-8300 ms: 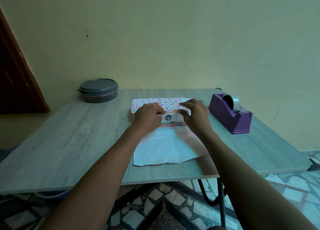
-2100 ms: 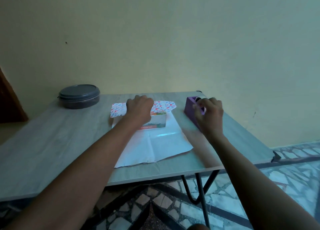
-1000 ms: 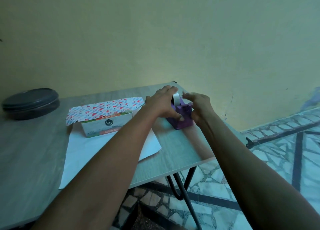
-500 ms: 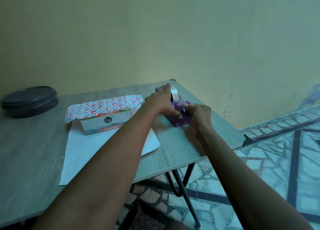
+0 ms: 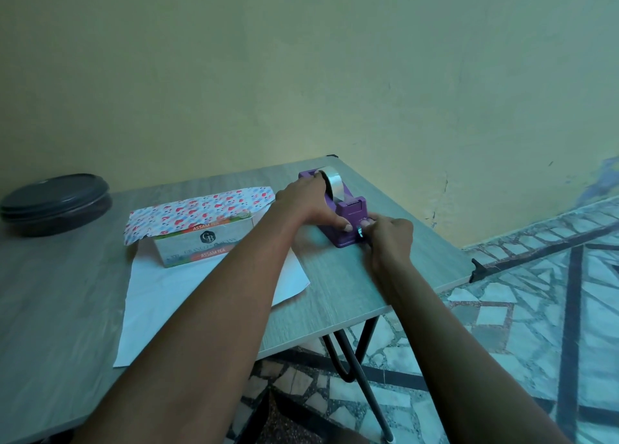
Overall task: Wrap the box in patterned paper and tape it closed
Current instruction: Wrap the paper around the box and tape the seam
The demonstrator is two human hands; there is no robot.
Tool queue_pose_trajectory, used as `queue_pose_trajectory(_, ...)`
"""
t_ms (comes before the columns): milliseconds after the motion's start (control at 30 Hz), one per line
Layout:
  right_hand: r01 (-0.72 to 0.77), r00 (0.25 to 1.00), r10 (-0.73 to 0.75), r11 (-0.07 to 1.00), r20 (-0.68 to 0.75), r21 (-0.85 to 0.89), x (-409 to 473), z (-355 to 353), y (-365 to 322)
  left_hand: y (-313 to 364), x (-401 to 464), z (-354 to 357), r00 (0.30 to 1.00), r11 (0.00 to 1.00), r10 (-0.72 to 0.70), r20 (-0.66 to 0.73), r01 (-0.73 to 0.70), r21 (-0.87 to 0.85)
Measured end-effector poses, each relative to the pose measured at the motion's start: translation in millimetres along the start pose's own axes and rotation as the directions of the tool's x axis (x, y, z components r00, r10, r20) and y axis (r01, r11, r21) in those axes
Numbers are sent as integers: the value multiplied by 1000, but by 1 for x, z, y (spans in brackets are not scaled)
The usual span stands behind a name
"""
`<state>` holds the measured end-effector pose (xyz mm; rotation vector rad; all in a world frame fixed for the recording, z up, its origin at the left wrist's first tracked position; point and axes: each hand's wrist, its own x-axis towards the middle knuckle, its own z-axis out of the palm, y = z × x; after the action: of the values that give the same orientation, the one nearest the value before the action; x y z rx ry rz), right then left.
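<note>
Your left hand (image 5: pixel 306 205) clasps the purple tape dispenser (image 5: pixel 345 224); your right hand (image 5: pixel 390 237) pinches tape at its near-pointing cutter. The tea box (image 5: pixel 204 242) lies lengthwise left-right on the patterned paper (image 5: pixel 201 209).

The scene is dimly and evenly lit, with a greenish-blue cast. Soft shadows are cast beneath the arms onto the table (image 5: pixel 351 286). Glare is seen on the tape roll (image 5: pixel 335 184). Edges are bent by wide-angle distortion.
</note>
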<state>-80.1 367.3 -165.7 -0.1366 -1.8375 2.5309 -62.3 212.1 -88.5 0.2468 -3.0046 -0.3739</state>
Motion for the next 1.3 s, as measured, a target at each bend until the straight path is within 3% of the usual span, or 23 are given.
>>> queue_pose_trajectory(100,32,999,-31,999,44,-34,-3,-6,1,1,-2,-1,1000,1000,7,1,-7,-6)
queue_pose_trajectory(267,371,928,-368,889,64,-269,-13,-5,4,5,-12,-3,1000,999,15,-1,-15,30)
queue_pose_trajectory(433,486,874,-460,824,155,-293,-25,-2,5,-16,-33,-7,999,999,40,-35,-38,38)
queue_pose_trajectory(700,467,862,-412,872,295,-148,-62,43,-5,-111,-94,-32,953,997,12,-303,12,77)
queue_pose_trajectory(867,433,856,-350,887,380,-158,-83,90,-5,-174,-137,-38,943,973,-11,-334,87,215)
queue_pose_trajectory(967,423,845,-304,883,440,-203,-96,118,-1,-204,-159,-40,927,968,-50,-371,136,209)
queue_pose_trajectory(1300,67,903,29,976,429,-208,-144,203,9,-241,-175,-37,846,989,33,-532,48,138)
